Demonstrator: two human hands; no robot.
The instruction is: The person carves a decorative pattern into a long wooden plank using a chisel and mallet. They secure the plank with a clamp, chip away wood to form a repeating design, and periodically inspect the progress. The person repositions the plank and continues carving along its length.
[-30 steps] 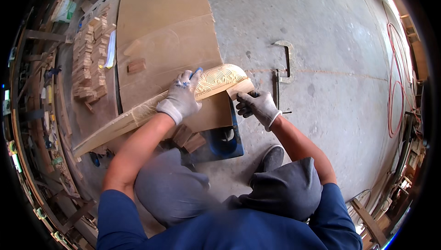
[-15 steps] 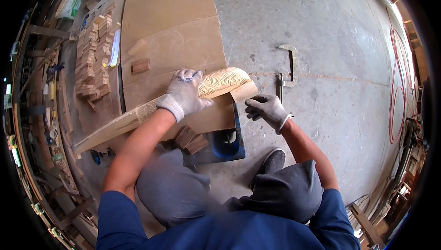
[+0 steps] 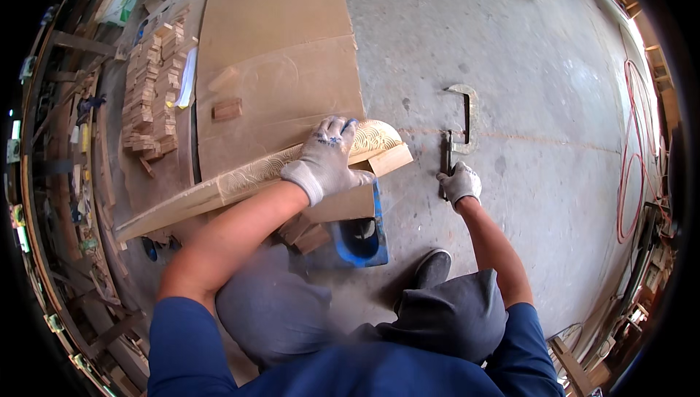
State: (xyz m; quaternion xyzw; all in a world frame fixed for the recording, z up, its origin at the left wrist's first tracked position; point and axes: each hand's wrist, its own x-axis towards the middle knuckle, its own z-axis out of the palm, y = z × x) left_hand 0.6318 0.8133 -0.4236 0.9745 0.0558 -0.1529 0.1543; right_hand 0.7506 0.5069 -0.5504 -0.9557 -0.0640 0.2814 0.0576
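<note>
A long pale wooden board with swirling carved relief and a rounded right end lies slantwise across the cardboard. My left hand, in a light work glove, grips it near that end, thumb on the near side and fingers over the top. A small pale wood block sits against the board's right end. On the concrete floor to the right lies a metal C-clamp. My gloved right hand is closed around its screw end; the fingertips are partly hidden.
Cardboard covers a low support with a blue plastic end. A reddish wood block rests on it. Stacked wood blocks stand at left, more blocks near my knee. A red hose lies far right.
My right hand has moved right from beside the board's end to the C-clamp and closed on it. My left hand has slid right along the board.
</note>
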